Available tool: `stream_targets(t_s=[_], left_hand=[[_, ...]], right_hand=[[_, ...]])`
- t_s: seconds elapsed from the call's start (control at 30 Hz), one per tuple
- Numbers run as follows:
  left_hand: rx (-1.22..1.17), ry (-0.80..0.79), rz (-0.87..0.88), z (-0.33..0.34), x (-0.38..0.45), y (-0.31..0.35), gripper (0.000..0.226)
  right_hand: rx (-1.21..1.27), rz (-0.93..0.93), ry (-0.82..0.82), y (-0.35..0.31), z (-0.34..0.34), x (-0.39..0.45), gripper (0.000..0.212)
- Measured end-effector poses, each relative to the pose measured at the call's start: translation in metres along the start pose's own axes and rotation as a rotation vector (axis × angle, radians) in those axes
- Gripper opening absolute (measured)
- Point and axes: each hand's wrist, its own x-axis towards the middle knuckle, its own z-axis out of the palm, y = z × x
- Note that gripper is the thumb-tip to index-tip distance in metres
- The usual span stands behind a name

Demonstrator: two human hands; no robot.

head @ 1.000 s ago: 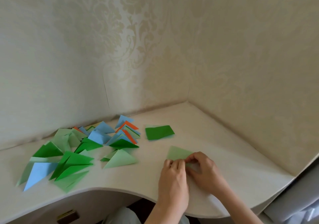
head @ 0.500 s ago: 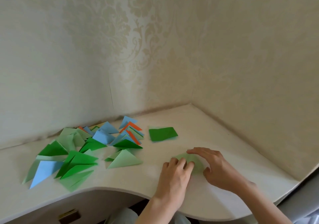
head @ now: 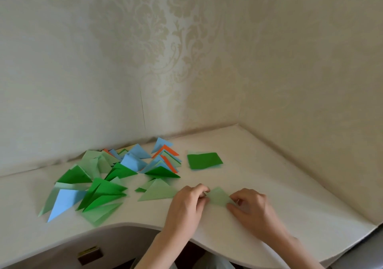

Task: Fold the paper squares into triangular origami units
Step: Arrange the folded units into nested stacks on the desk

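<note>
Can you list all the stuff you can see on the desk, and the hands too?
Folded triangles: a pile, too overlapped to count; dark green, light green, blue, orange; desk's left side.
Paper squares: small stack, dark green on top, lighter edges beneath; behind the hands.
Light green piece: one, between both hands.
Desk: one, cream, in the wall corner.
Left hand: pinches the piece's left corner.
Right hand: pinches its right corner.

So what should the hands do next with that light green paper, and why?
Probably press the fold flat and sharpen the crease. The left hand and right hand each pinch an end of the light green paper, which already looks triangular but is not yet lying among the finished triangles on the desk.
</note>
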Motion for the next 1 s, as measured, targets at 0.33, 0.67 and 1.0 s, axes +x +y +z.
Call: stream_targets(t_s=[0.33, 0.67, 1.0], left_hand=[[0.047, 0.005, 0.041, 0.018, 0.016, 0.000, 0.013], [-0.107, -0.013, -0.164, 0.018, 0.023, -0.001, 0.006], [-0.214, 0.008, -0.209, 0.013, 0.024, -0.011, 0.018]], right_hand=[[0.004, 0.243, -0.014, -0.018, 0.006, 0.005, 0.029], [-0.052, 0.271, 0.061, -0.024, 0.016, 0.006, 0.030], [0.125, 0.245, -0.029, -0.003, 0.008, 0.006, 0.026]])
